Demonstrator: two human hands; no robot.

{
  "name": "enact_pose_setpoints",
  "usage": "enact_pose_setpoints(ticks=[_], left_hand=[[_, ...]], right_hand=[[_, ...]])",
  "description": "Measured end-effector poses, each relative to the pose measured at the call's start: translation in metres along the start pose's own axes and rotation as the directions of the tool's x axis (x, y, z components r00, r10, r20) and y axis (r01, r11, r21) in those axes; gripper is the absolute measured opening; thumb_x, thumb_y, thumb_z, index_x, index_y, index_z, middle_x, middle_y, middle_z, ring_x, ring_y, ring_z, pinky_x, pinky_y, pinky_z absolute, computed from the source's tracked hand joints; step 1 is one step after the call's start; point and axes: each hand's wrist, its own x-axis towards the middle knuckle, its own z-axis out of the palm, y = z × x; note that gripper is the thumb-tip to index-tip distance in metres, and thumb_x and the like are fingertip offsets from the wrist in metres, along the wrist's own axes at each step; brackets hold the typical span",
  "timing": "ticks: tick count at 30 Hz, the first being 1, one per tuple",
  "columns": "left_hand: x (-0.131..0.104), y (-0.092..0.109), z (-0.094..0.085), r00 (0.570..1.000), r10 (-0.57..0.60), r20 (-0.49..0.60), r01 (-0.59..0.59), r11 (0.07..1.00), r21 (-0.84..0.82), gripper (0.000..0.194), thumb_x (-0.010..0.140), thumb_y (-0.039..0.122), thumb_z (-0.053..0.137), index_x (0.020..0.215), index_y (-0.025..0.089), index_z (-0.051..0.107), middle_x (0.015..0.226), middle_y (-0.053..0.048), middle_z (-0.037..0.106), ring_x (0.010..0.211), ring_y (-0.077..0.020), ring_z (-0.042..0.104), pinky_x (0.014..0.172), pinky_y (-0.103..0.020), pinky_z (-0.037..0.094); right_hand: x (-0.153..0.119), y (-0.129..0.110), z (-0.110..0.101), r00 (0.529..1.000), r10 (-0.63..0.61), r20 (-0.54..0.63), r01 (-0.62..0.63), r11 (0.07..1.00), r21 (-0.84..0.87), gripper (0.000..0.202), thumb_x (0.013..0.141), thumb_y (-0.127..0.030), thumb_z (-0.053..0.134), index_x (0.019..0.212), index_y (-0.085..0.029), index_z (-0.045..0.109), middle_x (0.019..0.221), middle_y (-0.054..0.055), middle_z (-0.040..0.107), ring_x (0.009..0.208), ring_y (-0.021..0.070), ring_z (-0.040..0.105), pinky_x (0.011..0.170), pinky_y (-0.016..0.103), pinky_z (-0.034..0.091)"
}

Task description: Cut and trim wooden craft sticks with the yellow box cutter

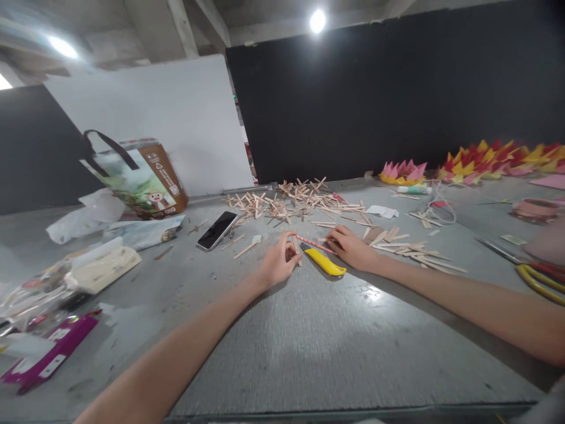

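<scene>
Near the middle of the table, my left hand is closed in a pinch on a flat wooden craft stick. Its index fingertip is close to one end of a red-and-white striped pencil. My right hand rests on the tabletop with bent fingers closed at the pencil's other end; its fingertips are partly hidden. Between the hands and just nearer lies a yellow banana-shaped craft knife, touched by neither. Loose sticks spread beside my right forearm.
Behind my hands is a heap of wooden sticks. A phone, a carrier bag and a purple packet are on the left. At right are scissors, a glue stick and paper flowers.
</scene>
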Motion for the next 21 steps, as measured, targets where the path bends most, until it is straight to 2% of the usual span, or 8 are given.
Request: enact_pose_setpoints(ticks=[8,16,21], left_hand=[[0.0002,-0.0009,-0.0002,0.999,0.051,0.003,-0.051,0.999,0.016,0.051,0.097,0.018,0.065,0.142,0.019,0.043,0.077,0.004,0.071,0.074,-0.0155,0.069,0.077,-0.029,0.052],[0.0000,0.0029,-0.0016,1.000,0.015,0.019,-0.015,0.999,0.031,0.050,0.098,0.020,0.064,0.143,0.019,0.043,0.080,0.003,0.071,0.076,-0.0164,0.070,0.079,-0.030,0.052],[0.0002,0.0015,-0.0001,1.000,0.001,0.023,-0.001,1.000,0.008,0.050,0.098,0.020,0.063,0.144,0.019,0.042,0.079,0.003,0.072,0.075,-0.0166,0.070,0.079,-0.030,0.053]], right_hand=[[0.0010,0.0031,0.0018,0.999,-0.051,0.000,0.051,0.999,-0.018,0.025,0.108,-0.028,0.049,0.114,-0.021,0.073,0.129,0.016,0.071,0.123,0.0308,0.066,0.111,0.052,0.054],[0.0004,0.0088,0.0089,1.000,-0.013,-0.011,0.013,1.000,-0.028,0.035,0.108,-0.031,0.049,0.127,-0.022,0.077,0.145,0.015,0.072,0.137,0.0317,0.066,0.118,0.054,0.052],[-0.0007,0.0107,0.0089,1.000,-0.014,-0.008,0.013,0.999,-0.029,0.037,0.108,-0.032,0.049,0.129,-0.022,0.078,0.147,0.014,0.072,0.139,0.0311,0.066,0.120,0.053,0.052]])
